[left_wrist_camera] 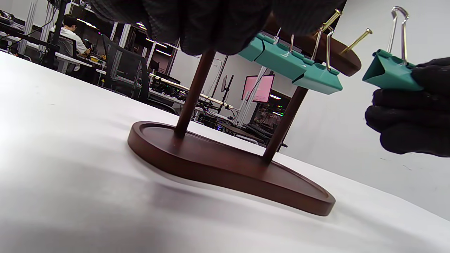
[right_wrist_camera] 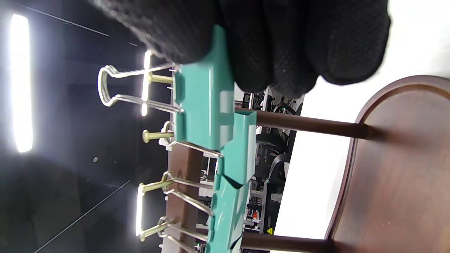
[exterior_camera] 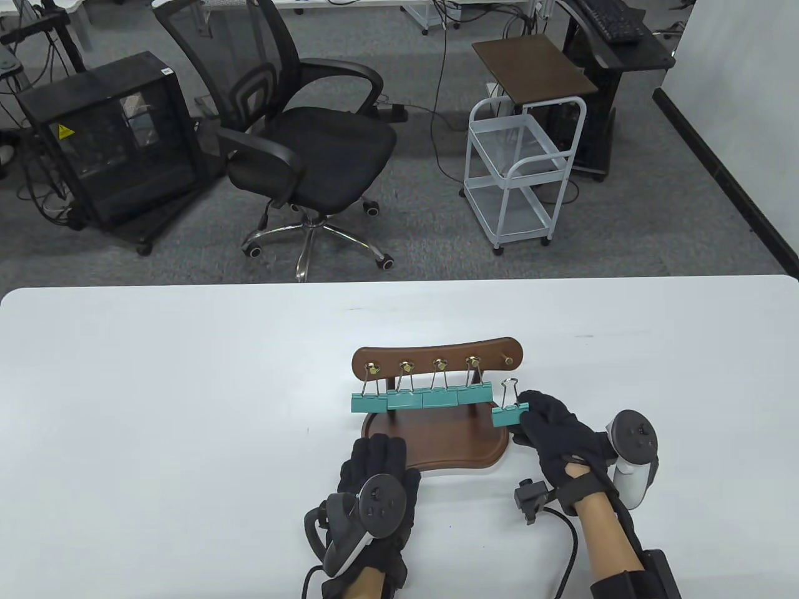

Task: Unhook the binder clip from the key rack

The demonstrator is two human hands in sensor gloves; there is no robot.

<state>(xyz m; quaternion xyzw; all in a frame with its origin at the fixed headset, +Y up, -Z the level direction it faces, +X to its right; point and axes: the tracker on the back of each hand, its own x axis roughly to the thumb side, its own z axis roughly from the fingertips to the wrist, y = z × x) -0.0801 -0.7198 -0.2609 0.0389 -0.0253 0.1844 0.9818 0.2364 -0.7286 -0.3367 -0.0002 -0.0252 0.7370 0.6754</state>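
Observation:
A brown wooden key rack (exterior_camera: 437,359) stands on an oval base (exterior_camera: 437,443) on the white table. Several teal binder clips (exterior_camera: 424,397) hang from its brass pegs. The rightmost peg (exterior_camera: 507,360) is bare. My right hand (exterior_camera: 549,427) pinches one teal binder clip (exterior_camera: 510,412) by its body, clear of the rack, right of the bare peg. The clip shows in the left wrist view (left_wrist_camera: 388,72) and the right wrist view (right_wrist_camera: 205,105). My left hand (exterior_camera: 374,465) rests on the front edge of the base, fingers flat.
The table (exterior_camera: 156,405) reaches out to the left, right and behind the rack. Beyond its far edge stand an office chair (exterior_camera: 299,143), a white cart (exterior_camera: 524,168) and a black computer case (exterior_camera: 106,137) on the floor.

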